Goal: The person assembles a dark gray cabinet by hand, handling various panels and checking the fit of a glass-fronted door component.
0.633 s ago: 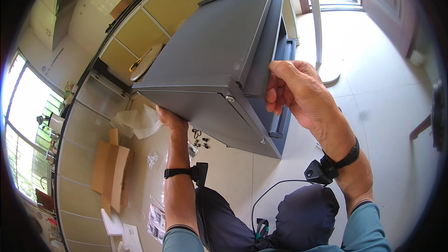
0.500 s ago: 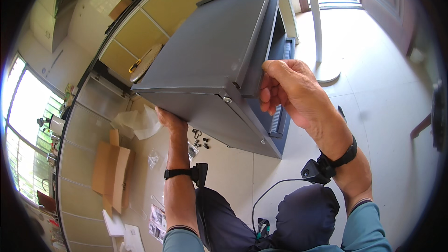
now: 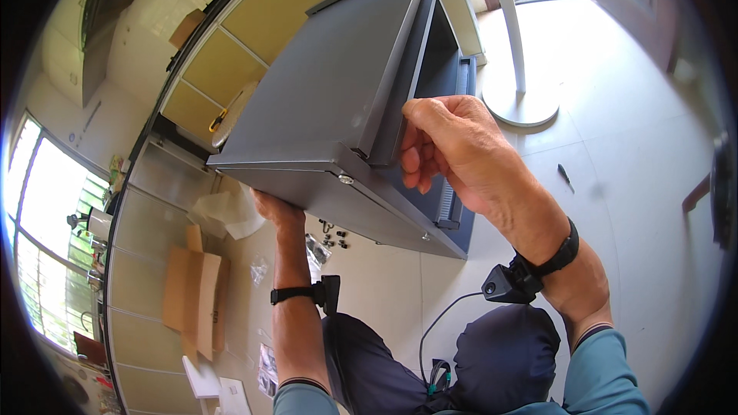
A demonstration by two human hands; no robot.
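A dark grey metal cabinet is tilted in front of me, with a round metal fitting at the corner of its near face. My left hand bears against the lower left edge; its fingertips are hidden behind the cabinet. On the right side, a long grey panel stands out from the cabinet's open side. The thumb and index finger of my right hand close on that panel's edge, while the other fingers curl loosely below. Beyond the hand, a ridged strip runs along the opening.
Small black parts and clear plastic bags lie on the floor beneath the cabinet. An open cardboard box is at the left, near crumpled wrapping. A black pen and a round white stand base are at the right.
The cabinet's near end and my right hand have shifted a little left. The pen, partly behind my wrist before, now shows whole. My left hand keeps its place at the lower edge.
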